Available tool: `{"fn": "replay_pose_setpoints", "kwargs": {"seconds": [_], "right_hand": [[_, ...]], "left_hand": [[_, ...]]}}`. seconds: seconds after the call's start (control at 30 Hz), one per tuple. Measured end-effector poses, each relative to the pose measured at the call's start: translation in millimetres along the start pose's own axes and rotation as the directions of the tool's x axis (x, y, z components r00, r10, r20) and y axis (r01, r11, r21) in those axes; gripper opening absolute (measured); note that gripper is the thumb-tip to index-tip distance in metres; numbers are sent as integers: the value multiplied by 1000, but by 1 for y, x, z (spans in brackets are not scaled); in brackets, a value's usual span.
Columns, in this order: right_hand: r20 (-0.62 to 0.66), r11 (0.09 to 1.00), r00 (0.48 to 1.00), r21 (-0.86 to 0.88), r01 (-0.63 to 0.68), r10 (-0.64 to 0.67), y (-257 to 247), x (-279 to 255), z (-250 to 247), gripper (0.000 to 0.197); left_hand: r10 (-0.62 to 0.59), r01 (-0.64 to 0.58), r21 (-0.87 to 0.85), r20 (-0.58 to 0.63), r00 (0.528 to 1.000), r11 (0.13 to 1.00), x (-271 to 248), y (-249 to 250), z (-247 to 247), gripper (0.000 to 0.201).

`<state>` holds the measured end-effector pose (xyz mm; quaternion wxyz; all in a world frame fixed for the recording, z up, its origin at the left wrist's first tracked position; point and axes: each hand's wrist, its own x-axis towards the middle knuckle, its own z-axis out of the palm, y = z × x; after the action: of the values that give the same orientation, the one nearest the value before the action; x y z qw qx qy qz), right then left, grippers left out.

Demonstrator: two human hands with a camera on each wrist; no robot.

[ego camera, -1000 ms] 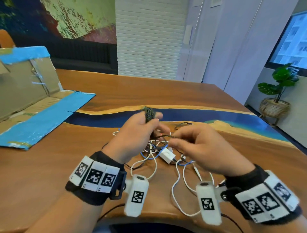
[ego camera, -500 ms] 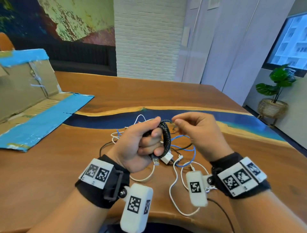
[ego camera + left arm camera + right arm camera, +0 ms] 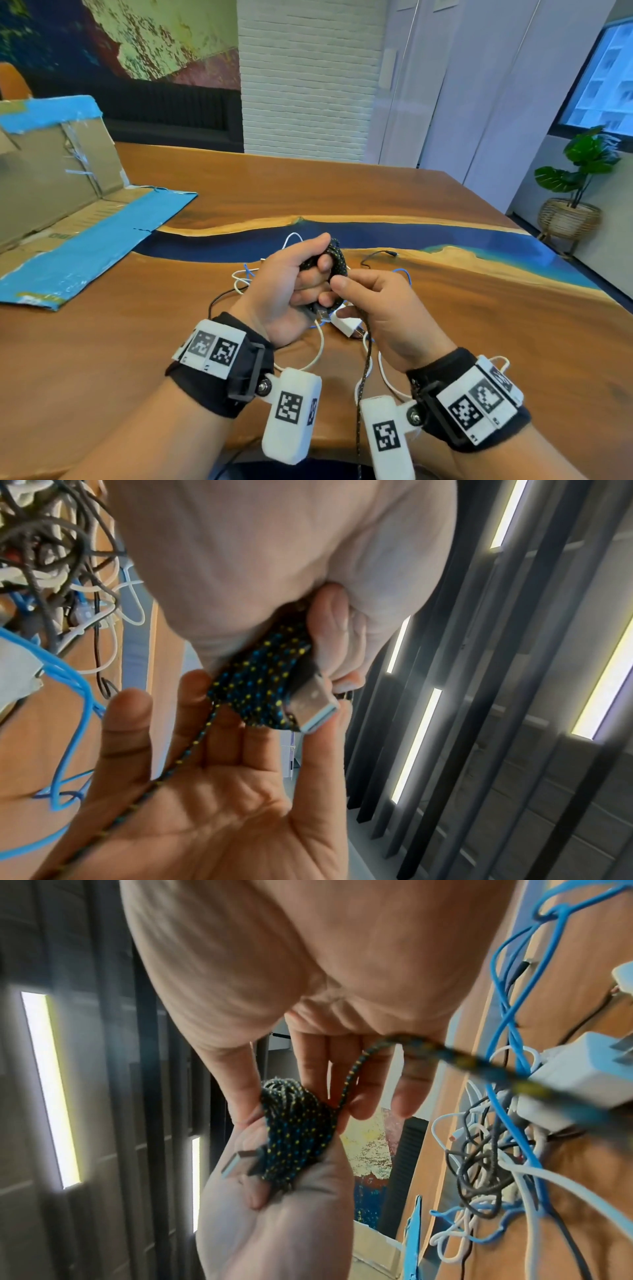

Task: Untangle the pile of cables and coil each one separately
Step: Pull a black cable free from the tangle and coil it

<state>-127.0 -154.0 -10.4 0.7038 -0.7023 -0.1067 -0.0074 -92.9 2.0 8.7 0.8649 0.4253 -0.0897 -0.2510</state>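
My left hand grips a small coil of black braided cable flecked blue and yellow, held up over the table. Its USB plug sticks out below the coil. My right hand is right beside the coil, its fingers fairly straight and touching it. The cable's free length runs across the right palm and down towards me. Under both hands lies the tangled pile of white, blue and black cables, with a white charger in it.
The wooden table has a blue resin strip across it. A flattened cardboard box with blue tape lies at the left. A thin black cable end rests beyond the hands. A potted plant stands off the table at the right.
My right hand has come from the top of the coil round to its near side, bringing the free cable with it. The left hand has kept hold of the coil.
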Motion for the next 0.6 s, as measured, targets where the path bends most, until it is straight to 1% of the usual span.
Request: {"fn": "replay_pose_setpoints", "kwargs": {"seconds": [0.1,0.13,0.23,0.3,0.37,0.5,0.57,0.6], "right_hand": [[-44,1000,999,-5,17,-18,4,3,1,19],[-67,1000,997,4,26,-25,4,3,2,18],[-131,999,991,30,25,-21,6,5,4,38],[-113,999,993,47,24,-19,10,6,6,45],[-82,995,997,96,22,-14,11,6,8,47],[-43,982,998,186,42,-34,13,6,14,49],[-52,978,998,200,56,-46,13,9,15,56],[-62,979,997,193,64,-53,13,10,16,64]], "left_hand": [[-28,28,8,20,999,1000,1,-2,-1,39],[-32,32,8,25,999,999,1,-3,-2,39],[-50,49,27,28,998,998,1,-8,-3,38],[-69,67,65,31,997,996,-1,-10,-4,38],[-70,67,122,21,997,990,-5,-11,-6,39],[16,-7,188,-46,999,982,-6,-10,-10,34],[46,-29,187,-84,995,982,-4,-10,-8,33],[57,-38,185,-100,993,982,-2,-9,-7,32]]}}
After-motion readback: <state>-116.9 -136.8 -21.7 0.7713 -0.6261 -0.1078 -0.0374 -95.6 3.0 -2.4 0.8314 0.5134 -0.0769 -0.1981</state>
